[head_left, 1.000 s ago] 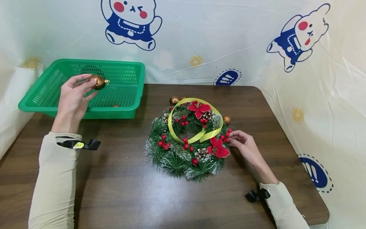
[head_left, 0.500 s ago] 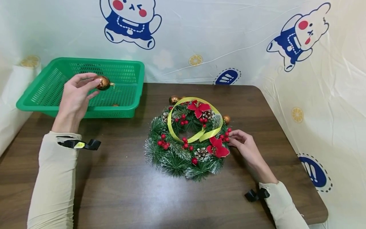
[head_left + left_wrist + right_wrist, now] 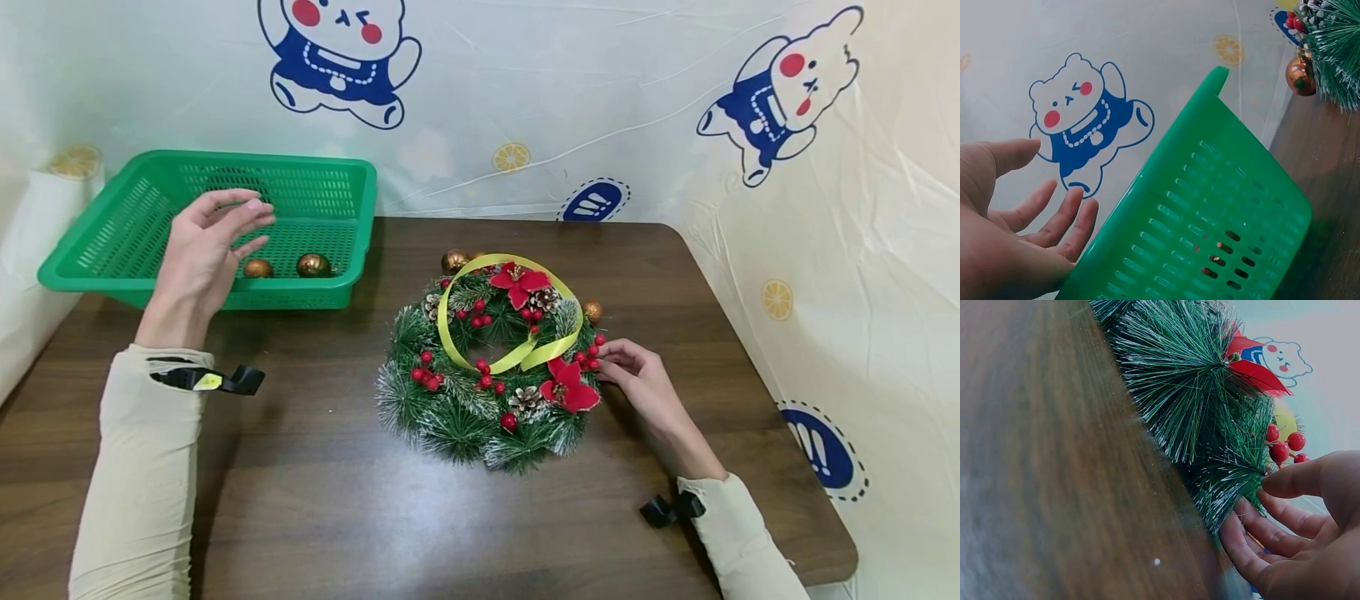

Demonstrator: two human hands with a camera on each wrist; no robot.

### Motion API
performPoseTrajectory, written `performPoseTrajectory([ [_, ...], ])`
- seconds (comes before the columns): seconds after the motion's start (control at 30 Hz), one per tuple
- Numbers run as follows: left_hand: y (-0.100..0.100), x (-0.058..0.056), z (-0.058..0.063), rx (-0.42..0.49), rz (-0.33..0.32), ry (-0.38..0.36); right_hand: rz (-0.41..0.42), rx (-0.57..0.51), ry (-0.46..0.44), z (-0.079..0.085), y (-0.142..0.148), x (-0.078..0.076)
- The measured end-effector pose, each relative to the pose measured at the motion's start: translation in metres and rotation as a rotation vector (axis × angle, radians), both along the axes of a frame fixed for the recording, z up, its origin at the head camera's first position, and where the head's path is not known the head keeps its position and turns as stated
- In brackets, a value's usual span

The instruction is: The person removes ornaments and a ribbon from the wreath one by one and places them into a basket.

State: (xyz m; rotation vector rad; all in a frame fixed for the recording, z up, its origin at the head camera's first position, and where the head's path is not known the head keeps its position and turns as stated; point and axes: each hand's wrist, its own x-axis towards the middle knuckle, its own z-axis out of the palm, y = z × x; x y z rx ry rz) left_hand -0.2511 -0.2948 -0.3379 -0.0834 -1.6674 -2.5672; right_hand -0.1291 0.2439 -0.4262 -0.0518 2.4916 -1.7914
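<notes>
Over the green basket point(image 3: 300, 294), my left hand point(image 3: 202, 258) hovers with its fingers relaxed and nothing between thumb and fingertips. A shiny copper bauble point(image 3: 313, 265) lies inside the basket near its front wall. To its left is a second, duller bauble point(image 3: 258, 268). At the middle of the table sits a green Christmas wreath point(image 3: 459, 425) with red flowers, berries, pine cones and a yellow ribbon point(image 3: 444, 333). My right hand point(image 3: 645, 387) pinches the wreath's right edge, below a cluster of red berries point(image 3: 1279, 451) in the right wrist view.
More copper baubles stick out at the wreath's outer edge, one at the back left point(image 3: 453, 261) and one at the right point(image 3: 592, 312). The brown wooden table point(image 3: 315, 483) ends at a curtain point(image 3: 465, 100) behind and to the right.
My left hand has let go of the shiny bauble, which has dropped from between its fingers to the basket's floor. The right hand stays at the wreath's edge.
</notes>
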Motion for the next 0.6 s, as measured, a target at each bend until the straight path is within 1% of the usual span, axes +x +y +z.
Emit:
performPoseTrajectory([
  [0.33, 0.0032, 0.0015, 0.0025, -0.001, 0.013, 0.013, 0.0, 0.009, -0.011, 0.0004, 0.0002, -0.0006],
  [0.6, 0.0048, 0.0027, 0.0033, 0.006, 0.022, 0.023, -0.002, -0.001, 0.023, 0.0006, -0.0013, -0.0003],
])
